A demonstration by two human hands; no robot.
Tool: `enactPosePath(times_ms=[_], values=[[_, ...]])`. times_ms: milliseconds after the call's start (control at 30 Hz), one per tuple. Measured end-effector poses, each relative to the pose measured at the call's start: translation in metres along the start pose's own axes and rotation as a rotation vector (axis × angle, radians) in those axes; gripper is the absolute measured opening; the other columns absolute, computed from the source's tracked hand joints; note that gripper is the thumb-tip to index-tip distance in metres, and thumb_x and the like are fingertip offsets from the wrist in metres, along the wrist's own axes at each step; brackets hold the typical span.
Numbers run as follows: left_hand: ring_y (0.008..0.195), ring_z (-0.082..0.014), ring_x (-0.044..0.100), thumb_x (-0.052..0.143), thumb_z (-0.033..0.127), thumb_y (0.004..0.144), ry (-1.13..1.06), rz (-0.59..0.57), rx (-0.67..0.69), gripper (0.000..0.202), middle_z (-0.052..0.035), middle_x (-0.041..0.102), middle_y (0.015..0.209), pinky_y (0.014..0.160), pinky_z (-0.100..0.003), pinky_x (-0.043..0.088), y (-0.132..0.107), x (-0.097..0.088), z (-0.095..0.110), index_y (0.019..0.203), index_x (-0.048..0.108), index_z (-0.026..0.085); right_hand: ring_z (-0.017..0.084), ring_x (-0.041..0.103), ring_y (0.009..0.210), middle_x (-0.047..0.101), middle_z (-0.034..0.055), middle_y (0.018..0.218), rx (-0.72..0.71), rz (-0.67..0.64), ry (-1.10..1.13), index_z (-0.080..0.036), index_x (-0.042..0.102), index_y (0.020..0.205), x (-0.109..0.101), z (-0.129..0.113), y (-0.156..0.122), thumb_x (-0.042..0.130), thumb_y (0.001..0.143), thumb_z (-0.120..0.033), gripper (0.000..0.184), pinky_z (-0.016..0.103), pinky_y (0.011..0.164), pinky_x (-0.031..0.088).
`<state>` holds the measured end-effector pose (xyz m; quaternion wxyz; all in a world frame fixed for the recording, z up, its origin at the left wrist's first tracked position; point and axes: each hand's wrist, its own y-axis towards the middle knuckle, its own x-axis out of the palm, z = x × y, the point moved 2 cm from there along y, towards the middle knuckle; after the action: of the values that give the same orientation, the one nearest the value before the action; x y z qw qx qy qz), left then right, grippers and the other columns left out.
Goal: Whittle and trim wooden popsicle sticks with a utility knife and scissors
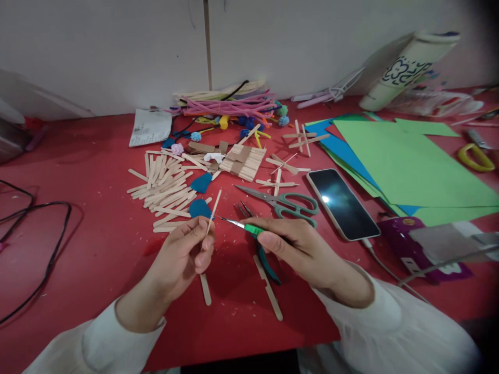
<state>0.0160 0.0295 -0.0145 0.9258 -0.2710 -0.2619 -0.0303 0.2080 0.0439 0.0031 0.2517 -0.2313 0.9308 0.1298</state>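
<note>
My left hand (186,255) is closed on a thin wooden craft stick (213,212), held tilted with its upper end free. In my right hand (298,249) is a craft knife (253,229) with a green handle, its blade tip pointing at the stick and close to it; whether they touch I cannot tell. A loose craft stick (205,290) lies below my left hand. Another stick (273,298), notched along one edge, rests under my right hand beside teal-handled pliers (268,266), which that hand partly hides. Green-handled scissors (292,205) lie open just beyond.
A heap of craft sticks (166,182) and a bundled stack (244,162) lie at centre left. Pipe cleaners (230,106) are piled by the wall. On the right are a phone (343,205) with a cable, coloured paper (409,161) and a tumbler (407,70). A black cord (58,249) loops at left.
</note>
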Motion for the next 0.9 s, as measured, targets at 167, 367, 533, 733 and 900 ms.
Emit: enactPosePath(times_ms=[167,367,533,733,900], values=[[0.033,0.0007,0.032,0.074,0.033,0.069,0.001,-0.022,-0.005,0.03,0.0081,0.047,0.049,0.031,-0.01,0.023,0.0,0.0,0.0,0.069,0.051,0.014,0.011,0.064,0.066,0.072,0.0041,0.083,-0.002,-0.013,-0.025,-0.015,0.064,0.113,0.0,0.001,0.0,0.043,0.093,-0.037,0.037,0.02,0.06,0.05],[0.033,0.0012,0.03,0.072,0.034,0.072,0.025,-0.064,0.005,0.032,0.0081,0.047,0.05,0.031,-0.01,0.023,-0.001,-0.002,-0.001,0.066,0.046,0.015,0.014,0.068,0.084,0.071,0.0056,0.104,-0.003,-0.016,-0.059,-0.017,0.063,0.114,0.003,0.004,-0.001,0.043,0.093,-0.034,0.033,0.023,0.073,0.051],[0.034,0.0012,0.03,0.073,0.031,0.071,0.031,-0.099,0.018,0.033,0.0078,0.046,0.048,0.033,-0.01,0.022,-0.001,-0.004,0.0,0.064,0.046,0.015,0.011,0.062,0.064,0.069,0.0037,0.077,-0.002,-0.022,-0.008,-0.012,0.062,0.112,0.005,0.003,-0.003,0.041,0.094,-0.035,0.036,0.02,0.054,0.045],[0.034,0.0006,0.027,0.073,0.03,0.07,0.042,-0.099,0.027,0.032,0.0077,0.044,0.047,0.033,-0.011,0.018,0.001,-0.003,0.001,0.065,0.044,0.016,0.004,0.037,0.038,0.042,-0.0057,0.049,0.227,-0.176,0.343,-0.017,0.045,0.058,0.009,0.006,-0.004,0.039,0.092,-0.05,0.047,0.017,0.036,0.028],[0.034,0.0009,0.029,0.073,0.031,0.07,0.054,-0.055,0.039,0.031,0.0072,0.046,0.049,0.033,-0.011,0.02,0.004,-0.002,0.001,0.066,0.047,0.015,0.003,0.039,0.038,0.045,-0.005,0.052,0.309,-0.212,0.447,-0.017,0.044,0.059,0.01,0.009,-0.002,0.041,0.089,-0.055,0.048,0.017,0.036,0.029]])
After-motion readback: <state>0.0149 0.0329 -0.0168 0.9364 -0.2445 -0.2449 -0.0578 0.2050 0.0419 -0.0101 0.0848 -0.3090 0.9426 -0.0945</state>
